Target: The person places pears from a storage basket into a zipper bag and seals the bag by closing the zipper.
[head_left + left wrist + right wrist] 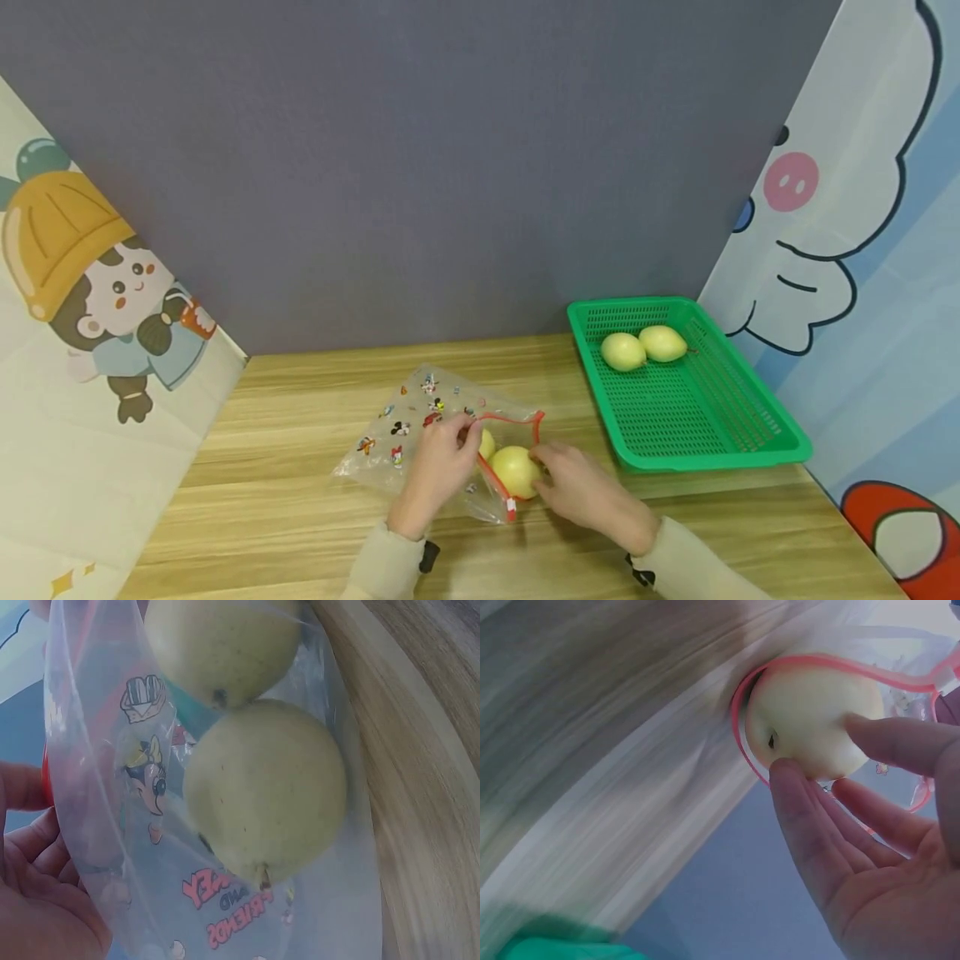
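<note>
A clear zip bag with a red seal and cartoon prints lies on the wooden table, its mouth facing right. My left hand pinches the upper edge of that mouth. One yellow-green pear is at the opening, ringed by the red seal in the right wrist view. My right hand holds this pear by its outer side, thumb on its face and fingertips at its lower edge. Deeper inside, another pear is partly hidden by the left hand. Through the plastic, the left wrist view shows both pears touching.
To the right stands a green plastic basket with slotted sides. Two more pears, one round and one longer, lie at its back. A grey panel rises behind the wooden table.
</note>
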`<state>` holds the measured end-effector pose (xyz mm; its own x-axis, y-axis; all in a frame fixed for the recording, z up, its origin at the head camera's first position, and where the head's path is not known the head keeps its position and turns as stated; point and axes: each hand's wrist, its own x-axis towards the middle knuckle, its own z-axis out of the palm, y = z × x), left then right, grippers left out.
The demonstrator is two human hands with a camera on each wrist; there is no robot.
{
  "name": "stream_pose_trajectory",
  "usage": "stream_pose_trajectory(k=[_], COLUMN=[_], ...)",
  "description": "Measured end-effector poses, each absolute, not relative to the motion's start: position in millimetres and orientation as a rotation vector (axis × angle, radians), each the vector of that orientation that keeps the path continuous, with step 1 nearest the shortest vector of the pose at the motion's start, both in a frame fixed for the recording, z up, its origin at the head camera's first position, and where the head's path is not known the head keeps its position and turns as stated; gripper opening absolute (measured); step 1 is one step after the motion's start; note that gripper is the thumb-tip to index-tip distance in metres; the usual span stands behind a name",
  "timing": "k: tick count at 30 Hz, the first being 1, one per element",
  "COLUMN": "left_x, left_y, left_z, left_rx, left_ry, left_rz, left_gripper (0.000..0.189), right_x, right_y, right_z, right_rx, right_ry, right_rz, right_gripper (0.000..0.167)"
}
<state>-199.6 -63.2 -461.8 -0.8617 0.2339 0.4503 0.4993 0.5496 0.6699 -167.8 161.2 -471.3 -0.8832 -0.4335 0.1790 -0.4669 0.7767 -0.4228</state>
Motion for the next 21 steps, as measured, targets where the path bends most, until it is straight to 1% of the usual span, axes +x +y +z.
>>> stream_pose_trajectory(k=[4,11,17,21], left_x=[-199.7,-198.6,-199.8,-201.4], left_y=[-61.7,-59.7,-62.0,-65.3], left_z=[-462.1,-461.3,-462.2,-462.7], left_rx=[-0.626,-0.6,-0.595,-0.583], left_ry=[-2.477,-2.509,-2.502,-2.48], left_rz=[-1.21,-1.229,-1.249,-1.243], left_gripper=[0.018,0.024,0.022,0.02], right_x=[-170.6,-177.0,-180.1,-181.7], right_y=[155.9,146.9,144.0,146.8], right_z=[-471.7,-475.6,-475.3,-467.4], right_rx=[0.752,0.813,0.865,0.929], right_ry=[-2.861,-2.762,-2.734,-2.761], right_rz=[0.698,0.728,0.751,0.735], right_gripper=[0.033,0.023,0.023,0.021])
